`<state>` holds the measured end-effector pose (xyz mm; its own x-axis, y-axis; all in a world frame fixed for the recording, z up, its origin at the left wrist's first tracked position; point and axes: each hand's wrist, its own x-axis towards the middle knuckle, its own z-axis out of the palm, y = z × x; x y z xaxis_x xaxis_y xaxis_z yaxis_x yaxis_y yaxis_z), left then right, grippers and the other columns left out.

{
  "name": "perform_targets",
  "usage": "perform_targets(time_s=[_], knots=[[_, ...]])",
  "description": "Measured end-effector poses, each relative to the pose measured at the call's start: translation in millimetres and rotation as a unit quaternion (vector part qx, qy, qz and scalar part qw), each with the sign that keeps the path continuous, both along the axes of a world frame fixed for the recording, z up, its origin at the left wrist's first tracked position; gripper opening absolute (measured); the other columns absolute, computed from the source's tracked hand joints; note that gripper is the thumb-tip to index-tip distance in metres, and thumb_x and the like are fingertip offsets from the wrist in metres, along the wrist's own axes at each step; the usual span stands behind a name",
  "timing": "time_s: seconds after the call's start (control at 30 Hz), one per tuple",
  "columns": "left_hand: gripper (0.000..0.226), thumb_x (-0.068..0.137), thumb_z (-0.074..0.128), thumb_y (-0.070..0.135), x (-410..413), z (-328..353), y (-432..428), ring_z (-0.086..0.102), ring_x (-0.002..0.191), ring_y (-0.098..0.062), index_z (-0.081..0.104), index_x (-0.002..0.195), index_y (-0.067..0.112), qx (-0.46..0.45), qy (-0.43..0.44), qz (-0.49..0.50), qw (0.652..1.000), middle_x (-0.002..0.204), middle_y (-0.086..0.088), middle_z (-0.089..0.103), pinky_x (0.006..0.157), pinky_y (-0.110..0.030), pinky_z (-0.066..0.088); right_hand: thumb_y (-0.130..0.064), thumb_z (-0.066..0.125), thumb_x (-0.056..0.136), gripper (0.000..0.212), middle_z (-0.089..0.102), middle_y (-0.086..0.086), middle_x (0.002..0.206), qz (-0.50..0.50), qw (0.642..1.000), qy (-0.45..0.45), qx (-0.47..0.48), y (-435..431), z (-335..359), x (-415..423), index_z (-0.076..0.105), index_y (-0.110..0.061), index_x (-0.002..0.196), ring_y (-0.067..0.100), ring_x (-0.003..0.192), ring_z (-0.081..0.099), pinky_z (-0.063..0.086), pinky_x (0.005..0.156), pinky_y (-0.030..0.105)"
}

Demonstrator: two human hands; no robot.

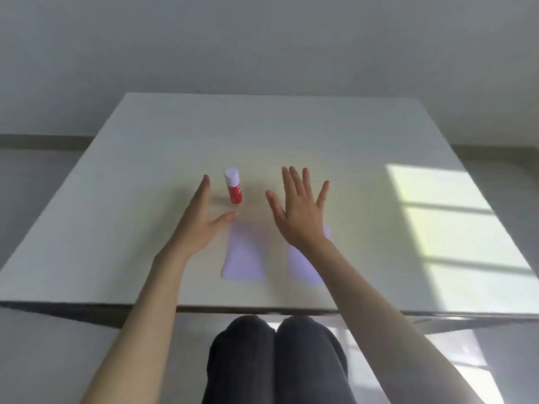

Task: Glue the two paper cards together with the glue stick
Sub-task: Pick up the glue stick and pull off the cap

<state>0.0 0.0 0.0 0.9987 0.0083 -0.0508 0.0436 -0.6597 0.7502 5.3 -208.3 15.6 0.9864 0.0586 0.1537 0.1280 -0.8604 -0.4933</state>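
A red glue stick (234,186) with a white cap stands upright on the white table (145,158). Two pale purple paper cards lie flat side by side nearer to me: the left card (245,253) is in full view, the right card (303,265) is partly hidden under my right wrist. My left hand (201,220) hovers open just left of the glue stick, thumb pointing toward it, not touching it. My right hand (300,208) is open with fingers spread, held above the table to the right of the glue stick, over the right card's far end.
The table's near edge (262,309) runs just above my knees (277,345). A bright patch of window light (455,228) falls on the table's right side. A grey wall stands behind the table.
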Motion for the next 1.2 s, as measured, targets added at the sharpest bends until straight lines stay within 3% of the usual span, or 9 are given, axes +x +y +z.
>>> perform_targets(time_s=[0.3, 0.47, 0.63, 0.77, 0.9, 0.97, 1.03, 1.13, 1.2], knots=[[0.072, 0.078, 0.066, 0.042, 11.8, 4.8, -30.6, 0.045, 0.133, -0.018, 0.04, 0.141, 0.021, -0.019, -0.034, 0.113, 0.993, 0.145, 0.002, 0.049, 0.103, -0.031, 0.037, -0.049, 0.03, 0.097, 0.061, 0.024, -0.002, 0.158, 0.002, 0.998, -0.043, 0.052, -6.9, 2.0, -60.6, 0.022, -0.017, 0.148, 0.02, 0.149, 0.006, -0.012, 0.115, 0.051], [0.007, 0.076, 0.063, 0.028, 8.5, 13.7, -37.1, 0.069, 0.078, -0.021, 0.066, 0.077, 0.021, -0.087, -0.087, 0.133, 0.983, 0.075, 0.001, 0.073, 0.068, -0.03, 0.047, -0.038, 0.046, 0.096, 0.049, 0.039, 0.006, 0.15, 0.011, 0.988, -0.09, 0.127, -10.5, 11.6, -64.2, 0.041, -0.017, 0.141, 0.022, 0.142, 0.03, 0.018, 0.116, 0.038], [0.024, 0.07, 0.078, 0.018, -11.1, 39.7, -36.1, 0.06, 0.074, -0.014, 0.072, 0.093, 0.019, -0.051, -0.208, 0.055, 0.975, 0.084, 0.004, 0.062, 0.068, -0.023, 0.046, -0.036, 0.062, 0.088, 0.042, 0.068, 0.011, 0.106, -0.03, 0.957, -0.047, 0.286, -4.8, 52.2, -37.7, 0.06, -0.013, 0.122, 0.025, 0.076, 0.069, 0.052, 0.075, 0.032], [0.03, 0.066, 0.081, 0.014, -24.0, 60.6, -42.0, 0.06, 0.076, -0.017, 0.073, 0.095, 0.015, 0.031, -0.286, -0.003, 0.958, 0.088, -0.001, 0.063, 0.068, -0.028, 0.048, -0.068, 0.034, 0.086, 0.07, 0.063, 0.006, 0.047, -0.02, 0.946, 0.115, 0.303, 7.6, 77.6, -22.8, 0.067, -0.006, 0.084, 0.015, 0.033, 0.053, 0.045, 0.043, 0.021], [0.025, 0.069, 0.079, 0.02, -32.9, 66.3, -47.4, 0.059, 0.076, -0.016, 0.073, 0.093, 0.021, 0.1, -0.293, -0.01, 0.951, 0.09, 0.003, 0.063, 0.06, -0.027, 0.043, -0.03, 0.047, 0.095, 0.039, 0.056, 0.003, 0.049, 0.045, 0.952, 0.115, 0.279, 4.7, 77.0, -19.9, 0.061, -0.007, 0.066, 0.014, 0.038, 0.047, 0.042, 0.047, 0.024], [0.025, 0.069, 0.078, 0.023, -35.9, 66.6, -48.5, 0.059, 0.076, -0.015, 0.074, 0.093, 0.024, 0.127, -0.28, -0.005, 0.952, 0.092, 0.005, 0.064, 0.06, -0.024, 0.038, -0.016, 0.056, 0.091, 0.01, 0.058, 0.005, 0.073, 0.109, 0.936, 0.135, 0.306, -5.7, 77.0, -19.7, 0.062, -0.011, 0.098, 0.016, 0.06, 0.055, 0.048, 0.058, 0.026], [0.024, 0.07, 0.078, 0.025, -37.9, 66.8, -49.1, 0.059, 0.076, -0.016, 0.073, 0.094, 0.026, 0.141, -0.27, -0.004, 0.953, 0.092, 0.007, 0.064, 0.06, -0.023, 0.036, -0.027, 0.064, 0.087, 0.04, 0.057, 0.003, 0.089, 0.118, 0.934, 0.16, 0.297, -12.1, 77.4, -21.5, 0.05, -0.025, 0.125, 0.018, 0.074, 0.061, 0.052, 0.063, 0.026], [0.022, 0.071, 0.076, 0.025, -40.0, 68.6, -52.5, 0.06, 0.075, -0.018, 0.073, 0.092, 0.026, 0.15, -0.271, 0.004, 0.951, 0.091, 0.006, 0.063, 0.058, -0.024, 0.035, -0.051, 0.054, 0.088, 0.038, 0.064, 0.004, 0.07, 0.06, 0.956, 0.171, 0.232, -8.6, 78.1, -23.4, 0.06, -0.014, 0.095, 0.015, 0.052, 0.062, 0.047, 0.05, 0.026], [0.021, 0.07, 0.076, 0.026, -41.1, 67.6, -54.6, 0.061, 0.075, -0.019, 0.073, 0.091, 0.026, 0.158, -0.267, -0.001, 0.951, 0.092, 0.006, 0.063, 0.058, -0.024, 0.035, -0.035, 0.054, 0.092, 0.031, 0.06, 0.003, 0.059, 0.053, 0.958, 0.148, 0.241, -9.0, 73.5, -22.2, 0.062, -0.009, 0.079, 0.013, 0.042, 0.054, 0.043, 0.049, 0.025]])
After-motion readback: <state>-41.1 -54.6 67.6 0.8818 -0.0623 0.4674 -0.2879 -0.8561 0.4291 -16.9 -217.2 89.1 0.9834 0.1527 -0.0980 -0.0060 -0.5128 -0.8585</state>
